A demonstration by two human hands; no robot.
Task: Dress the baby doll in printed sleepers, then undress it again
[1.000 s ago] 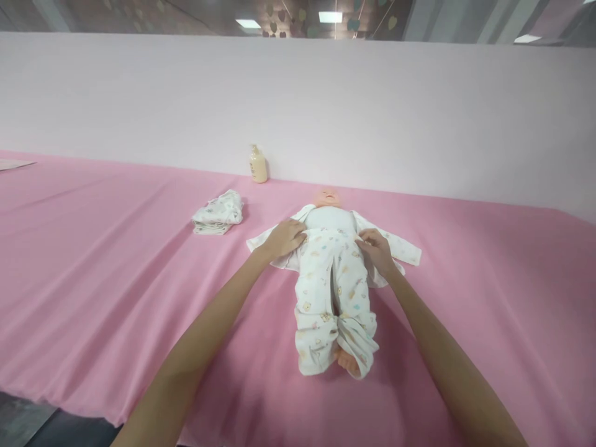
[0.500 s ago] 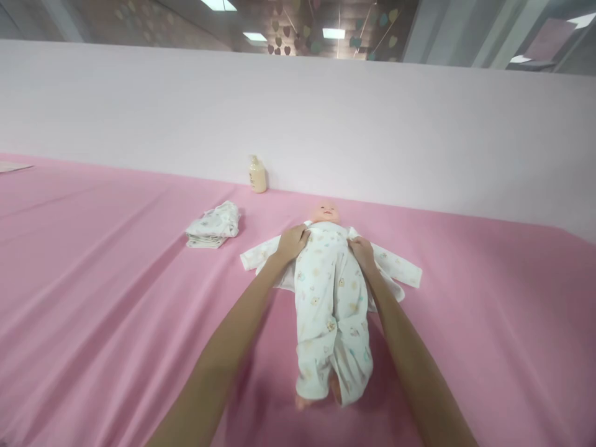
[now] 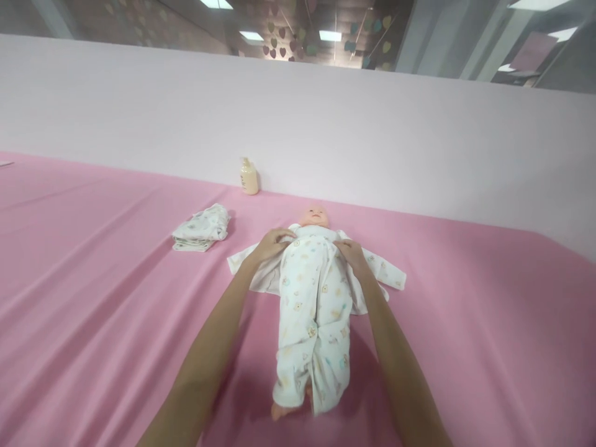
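Observation:
A baby doll lies on its back, head toward the wall, one foot showing at the near end. White printed baby pants cover its legs and reach up over its belly. A white baby shirt is spread out beneath and beside its body, sleeves stretched to both sides. At the left of the waistband is my left hand, fingers stretched and thumb apart, touching the cloth edge. My right hand has its fingertips closed at the right side of the waistband; the exact grip is partly hidden.
Folded printed baby clothes lie to the left. A pump bottle stands against the white padded wall. The pink sheet has wrinkles, mostly on the left.
The left hand's fingers have loosened from the waistband and spread. The right hand stays at the waistband. The whole view has shifted, placing the doll slightly farther left.

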